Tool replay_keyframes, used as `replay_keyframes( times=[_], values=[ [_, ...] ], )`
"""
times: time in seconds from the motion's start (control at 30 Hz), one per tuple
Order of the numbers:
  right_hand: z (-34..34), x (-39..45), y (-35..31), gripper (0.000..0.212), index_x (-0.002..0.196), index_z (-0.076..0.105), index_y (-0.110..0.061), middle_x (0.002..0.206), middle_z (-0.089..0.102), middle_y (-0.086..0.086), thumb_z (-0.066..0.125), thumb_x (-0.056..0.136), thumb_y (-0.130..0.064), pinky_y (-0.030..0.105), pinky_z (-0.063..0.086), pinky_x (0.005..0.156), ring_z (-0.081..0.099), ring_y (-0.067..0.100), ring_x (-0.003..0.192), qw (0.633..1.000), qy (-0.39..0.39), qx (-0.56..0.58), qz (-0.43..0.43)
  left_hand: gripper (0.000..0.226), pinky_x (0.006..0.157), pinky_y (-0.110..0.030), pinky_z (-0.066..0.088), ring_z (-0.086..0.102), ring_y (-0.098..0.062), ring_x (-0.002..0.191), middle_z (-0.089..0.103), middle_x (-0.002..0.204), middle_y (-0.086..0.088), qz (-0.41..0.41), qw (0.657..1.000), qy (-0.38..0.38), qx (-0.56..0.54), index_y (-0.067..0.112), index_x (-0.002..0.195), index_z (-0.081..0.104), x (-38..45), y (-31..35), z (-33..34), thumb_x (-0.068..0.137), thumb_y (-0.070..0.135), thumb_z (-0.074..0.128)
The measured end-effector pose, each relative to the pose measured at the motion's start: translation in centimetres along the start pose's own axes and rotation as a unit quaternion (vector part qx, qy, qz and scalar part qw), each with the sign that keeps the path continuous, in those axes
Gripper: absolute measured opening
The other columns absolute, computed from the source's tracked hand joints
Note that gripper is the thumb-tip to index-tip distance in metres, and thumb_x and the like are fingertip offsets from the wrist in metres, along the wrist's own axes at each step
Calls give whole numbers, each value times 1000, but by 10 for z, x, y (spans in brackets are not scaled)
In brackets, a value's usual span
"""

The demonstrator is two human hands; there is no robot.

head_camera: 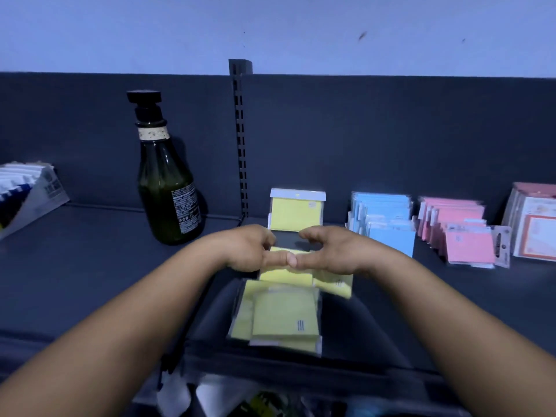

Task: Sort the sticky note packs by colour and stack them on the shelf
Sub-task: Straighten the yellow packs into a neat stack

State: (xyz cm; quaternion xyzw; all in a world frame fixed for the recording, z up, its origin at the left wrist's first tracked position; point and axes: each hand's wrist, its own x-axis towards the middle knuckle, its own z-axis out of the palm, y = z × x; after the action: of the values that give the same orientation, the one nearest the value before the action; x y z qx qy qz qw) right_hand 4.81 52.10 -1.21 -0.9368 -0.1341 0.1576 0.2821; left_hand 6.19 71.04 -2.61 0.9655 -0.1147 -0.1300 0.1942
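Far left on the dark shelf [90, 266]: a white packet bundle [27, 191]. At its 3 o'clock, a dark green pump bottle [167, 182], upright.

Centre: yellow sticky note packs in clear wrap. One upright yellow pack [296, 212] leans at the back panel. The left hand [249, 251] and right hand [331, 251], thumbs meeting tip to tip, have fingers curled onto a held yellow pack [285, 273]; the grip itself is partly hidden. Loose yellow packs [282, 317] lie at 6 o'clock of both hands, overlapping.

At 3 o'clock of the right hand: the blue packs [386, 221] in a row, then the pink packs [460, 230], then pale bordered packs [535, 224] at the far right.
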Motion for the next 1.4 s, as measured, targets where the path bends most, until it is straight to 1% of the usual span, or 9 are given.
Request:
replay_keyframes(
  times=[0.13,0.27,0.33,0.6,0.73,0.83,0.97,1.2,1.4],
  values=[
    [4,-28,-3,102,152,14,-37,144,40,-13,75,72,-52,24,37,101,47,12,124,995,-68,-73,-26,71,67,-27,40,59,-19,86,61,100,-10,30,998,-48,-4,21,104,53,-27,-2,1,63,79,60],
    [16,-35,-6,111,152,8,-33,157,16,-10,79,68,-52,36,24,116,16,17,144,984,-65,-161,-47,99,94,-32,46,57,-13,102,60,119,8,14,996,-93,9,30,132,38,-45,-2,10,50,70,75],
    [20,-38,-8,107,152,13,-30,156,17,-8,79,69,-50,39,26,115,17,18,144,986,-47,-158,-38,108,98,-37,46,59,-15,103,61,117,9,0,998,-70,-6,28,134,37,-47,-2,16,41,70,76],
    [28,-49,-7,64,125,49,-29,120,44,-5,81,70,-37,28,48,87,55,13,102,998,41,-38,11,74,85,-30,46,56,-16,99,57,111,5,-75,997,25,-23,23,118,46,-63,1,18,61,56,80],
    [27,-47,0,43,109,57,-26,94,55,-7,80,72,-23,25,45,74,55,11,80,998,50,30,12,30,73,-30,51,59,-15,70,64,80,1,-43,980,22,-190,17,95,61,-66,-9,12,74,24,81],
    [24,-43,6,39,107,58,-23,88,60,-6,77,74,-14,28,47,75,56,14,74,994,68,84,27,10,63,-21,54,58,-15,66,63,78,-4,-39,945,19,-323,10,88,65,-66,-14,9,83,2,69],
    [22,-42,12,33,105,57,-18,84,68,3,73,77,-9,27,47,66,54,17,63,990,66,121,38,11,64,-22,59,64,-17,74,67,84,-10,-49,912,43,-404,6,89,66,-63,-17,8,90,-3,59],
    [23,-34,18,8,81,61,-24,69,56,-8,68,81,-23,29,44,70,50,14,66,978,109,180,2,15,53,-17,52,57,-14,63,63,74,-7,-1,905,162,-393,8,81,62,-49,-9,3,90,-4,57],
    [17,-15,20,20,70,53,-11,62,51,3,65,85,-12,32,40,63,44,19,63,956,197,219,-1,10,62,-25,53,55,-16,63,60,70,-4,1,862,239,-447,9,82,62,-29,-1,0,84,1,67]
  ],
)
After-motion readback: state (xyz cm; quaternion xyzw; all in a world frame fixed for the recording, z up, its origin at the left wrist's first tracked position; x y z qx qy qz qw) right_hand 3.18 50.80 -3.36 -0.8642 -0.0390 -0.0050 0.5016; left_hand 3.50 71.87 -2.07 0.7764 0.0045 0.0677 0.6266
